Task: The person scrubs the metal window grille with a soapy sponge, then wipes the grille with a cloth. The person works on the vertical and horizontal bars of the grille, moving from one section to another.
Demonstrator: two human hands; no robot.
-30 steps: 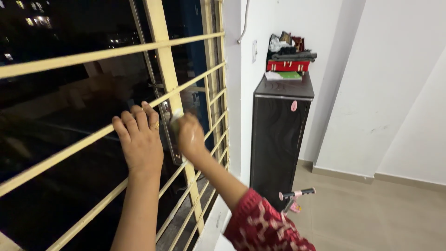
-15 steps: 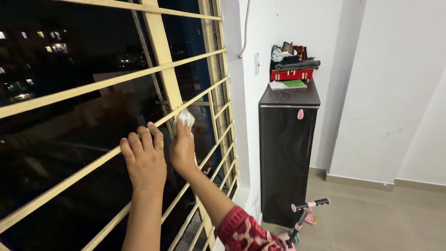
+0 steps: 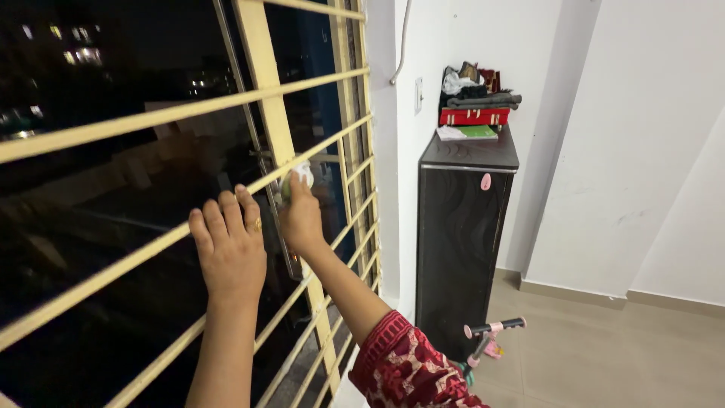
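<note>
Window grille, cream metal bars, dark glass behind. Left hand: fingers spread flat, released, resting on a bar. At its 2 o'clock, right hand: fingers clenched around a small pale cloth wad, pressed to the upright bar. Wad likely soft, light, best bunched in the palm. Far right: black cabinet.

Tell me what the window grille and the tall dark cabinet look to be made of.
The window grille: likely metal under cream paint, judging by its thin, straight, evenly coated bars. The cabinet: seemingly wood or laminate board with a dark glossy finish; a faint grain pattern and reflections show on its front, so which one stays open.
</note>
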